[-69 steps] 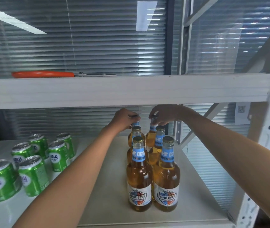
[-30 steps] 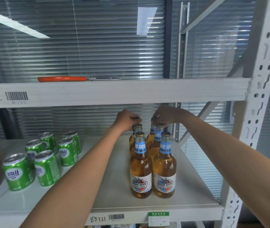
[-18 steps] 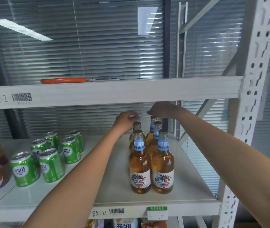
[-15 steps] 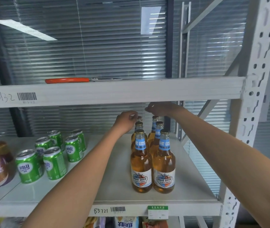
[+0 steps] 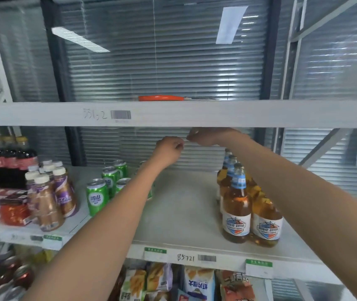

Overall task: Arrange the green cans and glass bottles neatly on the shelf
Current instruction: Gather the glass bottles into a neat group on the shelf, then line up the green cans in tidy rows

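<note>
Snack bags (image 5: 199,285) on lower level, nearest. Shelf (image 5: 184,216) above: glass bottles (image 5: 236,205) of amber drink, blue neck labels, in two upright rows at right, partly behind right forearm. Green cans (image 5: 97,197) upright at left-centre, some hidden by left forearm. Brown drink bottles (image 5: 49,200) with white caps further left. Left hand (image 5: 170,148) loosely curled, empty, raised over bare shelf middle. Right hand (image 5: 208,136) curled, empty as far as visible, just under upper shelf edge (image 5: 195,114). Orange-handled tool (image 5: 162,97) on top, far.
</note>
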